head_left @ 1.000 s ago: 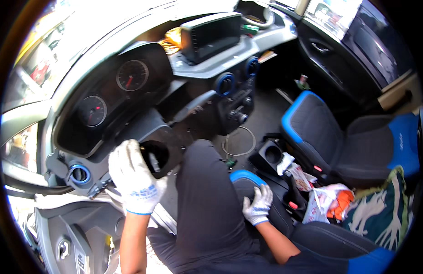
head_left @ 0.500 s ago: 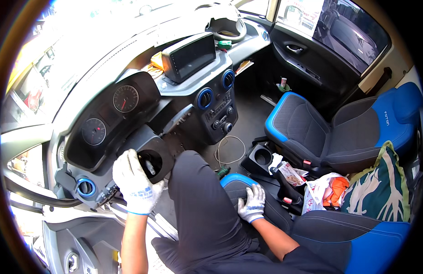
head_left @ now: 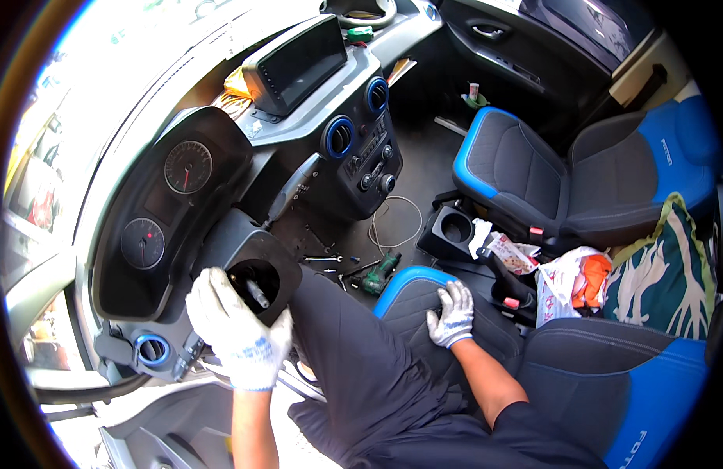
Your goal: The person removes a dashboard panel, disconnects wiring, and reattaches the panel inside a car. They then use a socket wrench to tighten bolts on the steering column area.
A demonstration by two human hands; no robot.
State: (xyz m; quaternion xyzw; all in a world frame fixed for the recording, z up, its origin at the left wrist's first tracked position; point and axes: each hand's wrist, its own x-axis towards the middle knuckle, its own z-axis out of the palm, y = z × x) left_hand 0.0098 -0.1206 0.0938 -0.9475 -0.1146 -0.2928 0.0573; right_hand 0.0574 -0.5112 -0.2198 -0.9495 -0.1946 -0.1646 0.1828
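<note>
black plastic steering-column housing (head_left: 286, 270) at nine o'clock, a metal shaft (head_left: 257, 294) inside its round opening. gloved left hand (head_left: 240, 332), at eight o'clock, lies against its rim, fingers together, thumb apart; whether it grips, i cannot tell. gloved right hand (head_left: 453, 314), at four o'clock, rests on the blue-edged seat (head_left: 408, 311), fingers loosely spread, holding nothing. green power tool (head_left: 381, 275) on the floor (head_left: 424, 176), five o'clock.

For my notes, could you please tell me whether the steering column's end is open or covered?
Open: a metal shaft shows inside the steering column, beside the left hand.
</note>
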